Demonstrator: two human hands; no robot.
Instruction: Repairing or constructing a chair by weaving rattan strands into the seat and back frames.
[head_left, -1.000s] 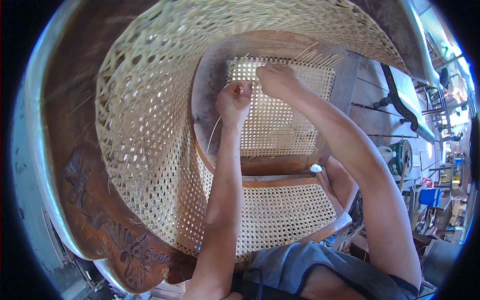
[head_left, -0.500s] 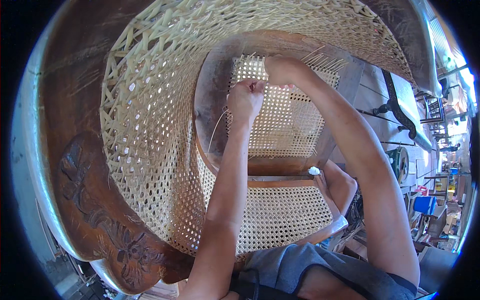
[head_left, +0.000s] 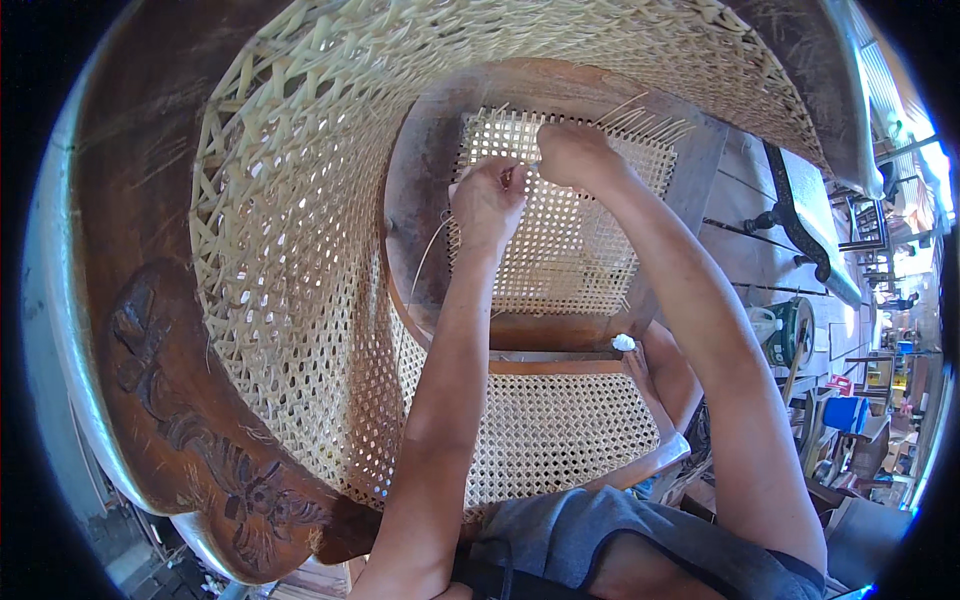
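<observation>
Woven cane mesh [head_left: 560, 270] fills a square opening in a dark wooden seat frame [head_left: 425, 150]. Over its upper left part my left hand [head_left: 487, 205] is closed, thumb and fingers pinched, apparently on a thin cane strand. A loose cane strand [head_left: 425, 255] curves down beside the left wrist. Just to the right, my right hand [head_left: 578, 155] is closed in a fist against the mesh; its fingertips are hidden, and so is whatever they hold. Loose cane ends [head_left: 645, 122] stick out along the mesh's upper right edge.
A curved cane backrest [head_left: 290, 250] with a carved wooden rim [head_left: 150, 370] surrounds the seat on the left and top. Nearer me is another cane panel [head_left: 560, 425]. A white lump [head_left: 623, 342] sits on a wooden post. To the right are a dark carved piece [head_left: 800, 220] and a blue bucket [head_left: 846, 413].
My right hand has shifted slightly right and down, with its fist turned more over the mesh. The left hand stays nearly in place, still pinched. The whole view has moved a little.
</observation>
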